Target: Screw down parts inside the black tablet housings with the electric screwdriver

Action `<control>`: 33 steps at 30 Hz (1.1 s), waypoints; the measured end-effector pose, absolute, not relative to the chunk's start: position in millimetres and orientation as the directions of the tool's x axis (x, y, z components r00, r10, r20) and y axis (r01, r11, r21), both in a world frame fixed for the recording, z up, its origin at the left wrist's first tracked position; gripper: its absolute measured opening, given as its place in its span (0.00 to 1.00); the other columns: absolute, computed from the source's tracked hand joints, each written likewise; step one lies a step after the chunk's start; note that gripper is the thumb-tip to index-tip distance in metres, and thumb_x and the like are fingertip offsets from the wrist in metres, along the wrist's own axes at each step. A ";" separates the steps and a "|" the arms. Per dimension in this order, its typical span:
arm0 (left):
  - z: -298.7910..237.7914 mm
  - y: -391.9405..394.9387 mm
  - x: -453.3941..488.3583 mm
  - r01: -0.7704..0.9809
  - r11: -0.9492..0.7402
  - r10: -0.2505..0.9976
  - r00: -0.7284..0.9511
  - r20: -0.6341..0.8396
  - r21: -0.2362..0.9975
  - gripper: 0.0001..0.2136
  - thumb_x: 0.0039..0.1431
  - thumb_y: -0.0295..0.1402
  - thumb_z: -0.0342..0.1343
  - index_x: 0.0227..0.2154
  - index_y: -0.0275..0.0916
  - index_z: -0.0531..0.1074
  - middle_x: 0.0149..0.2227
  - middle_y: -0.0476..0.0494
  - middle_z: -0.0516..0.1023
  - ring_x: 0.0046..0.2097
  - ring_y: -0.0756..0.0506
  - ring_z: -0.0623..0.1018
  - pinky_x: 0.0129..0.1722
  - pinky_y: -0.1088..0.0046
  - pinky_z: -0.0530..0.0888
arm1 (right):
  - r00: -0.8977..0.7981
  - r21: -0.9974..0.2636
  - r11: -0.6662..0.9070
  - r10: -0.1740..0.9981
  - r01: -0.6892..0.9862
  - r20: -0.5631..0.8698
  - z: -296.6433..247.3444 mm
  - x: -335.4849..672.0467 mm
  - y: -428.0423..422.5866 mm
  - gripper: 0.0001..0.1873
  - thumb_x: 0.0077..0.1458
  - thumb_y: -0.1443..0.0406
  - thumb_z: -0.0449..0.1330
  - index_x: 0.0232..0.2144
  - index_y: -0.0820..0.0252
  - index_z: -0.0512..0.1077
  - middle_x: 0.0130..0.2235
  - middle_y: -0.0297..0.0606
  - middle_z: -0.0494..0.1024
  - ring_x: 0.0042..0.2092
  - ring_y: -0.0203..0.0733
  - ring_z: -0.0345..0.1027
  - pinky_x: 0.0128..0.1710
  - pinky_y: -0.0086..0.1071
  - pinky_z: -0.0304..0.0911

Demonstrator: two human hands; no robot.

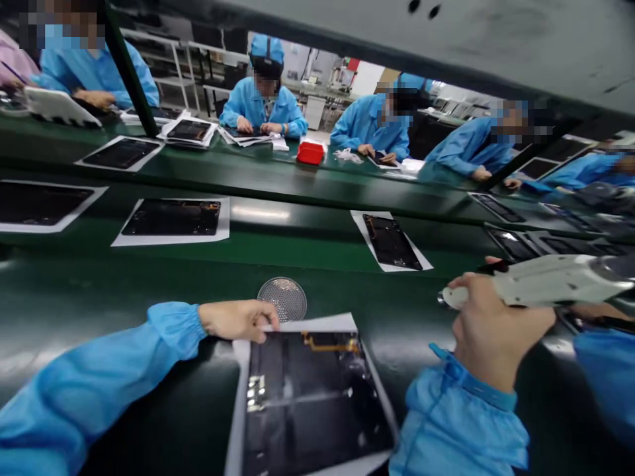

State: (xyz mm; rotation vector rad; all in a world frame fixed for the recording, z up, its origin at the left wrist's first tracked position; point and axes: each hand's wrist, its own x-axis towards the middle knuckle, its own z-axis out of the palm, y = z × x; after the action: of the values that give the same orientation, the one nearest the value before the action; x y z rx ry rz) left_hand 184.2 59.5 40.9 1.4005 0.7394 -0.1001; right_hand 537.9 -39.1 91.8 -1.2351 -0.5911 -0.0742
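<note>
In front of me a dark tablet panel (pixel 317 403) with an orange flex cable (pixel 330 345) lies on a sheet of white paper (pixel 337 322). My left hand (pixel 243 318) is closed at its upper-left corner, fingers pressed on the panel and paper edge. A round perforated metal disc (pixel 282 297) sits just beyond that hand. Off to the right, my right hand (pixel 499 324) is raised and wrapped around a white handheld tool with a metal tip (pixel 560 279). Its tip points left; the exact kind of tool is unclear.
Beyond, several panels on paper, such as one at left (pixel 171 217) and one at right (pixel 389 241), lie along the green bench (pixel 288 248). Co-workers in blue work opposite, near a red box (pixel 311 153). Another person's sleeve (pixel 608 377) is close on my right.
</note>
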 end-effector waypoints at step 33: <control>11.7 -34.1 161.1 0.586 -0.793 0.566 0.810 -0.152 0.168 0.08 0.49 0.27 0.59 0.34 0.34 0.76 0.35 0.34 0.73 0.36 0.35 0.74 0.32 0.57 0.75 | 0.223 -0.962 0.265 0.943 -0.062 0.246 21.2 352.7 29.6 0.10 0.54 0.69 0.63 0.39 0.56 0.69 0.25 0.27 0.72 0.29 0.38 0.68 0.33 0.37 0.66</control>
State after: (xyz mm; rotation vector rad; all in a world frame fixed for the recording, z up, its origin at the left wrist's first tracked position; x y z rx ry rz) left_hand 161.1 -34.1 11.7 2.7886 0.8985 -0.1381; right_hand 352.7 29.6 21.2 -1.0482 -1.0995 0.9065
